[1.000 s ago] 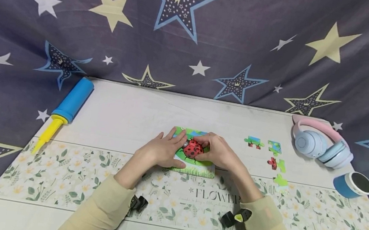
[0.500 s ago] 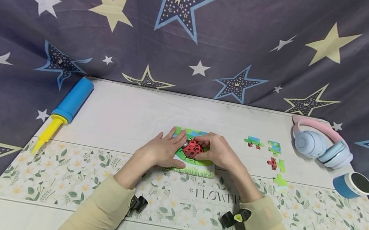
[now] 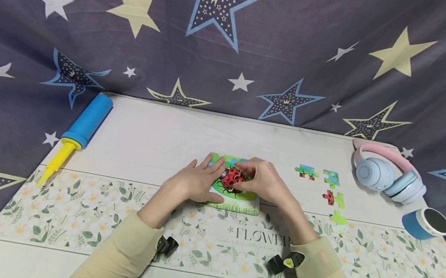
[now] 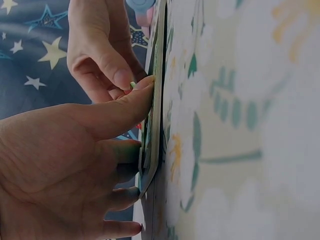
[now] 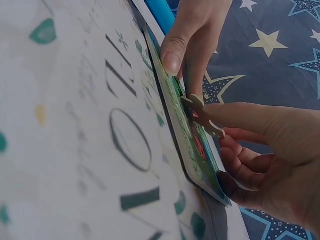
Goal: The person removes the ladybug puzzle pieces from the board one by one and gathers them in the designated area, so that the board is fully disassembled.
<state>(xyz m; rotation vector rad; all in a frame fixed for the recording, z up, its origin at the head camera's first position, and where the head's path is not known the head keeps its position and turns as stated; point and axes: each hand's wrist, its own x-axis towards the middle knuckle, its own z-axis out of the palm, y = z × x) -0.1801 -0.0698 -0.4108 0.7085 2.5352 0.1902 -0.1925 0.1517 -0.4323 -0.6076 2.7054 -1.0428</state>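
Your right hand [image 3: 266, 180] has shifted slightly; left hand [image 3: 199, 183] unmoved

You pinch a puzzle piece [image 5: 204, 117] between right thumb and finger, tilted at the ladybug puzzle [image 3: 236, 205]; whether it touches down can't be told. Your left fingers, spread and gripping nothing, rest across the puzzle's left edge. Its near edge shows uncovered. Loose pieces [image 3: 307, 169] lie apart, to the right, before the headphones [image 3: 373, 173]; the pump [image 3: 88, 119] is well left. Floral tablecloth [image 3: 146, 133] meets a starry curtain [image 3: 214, 65] behind.
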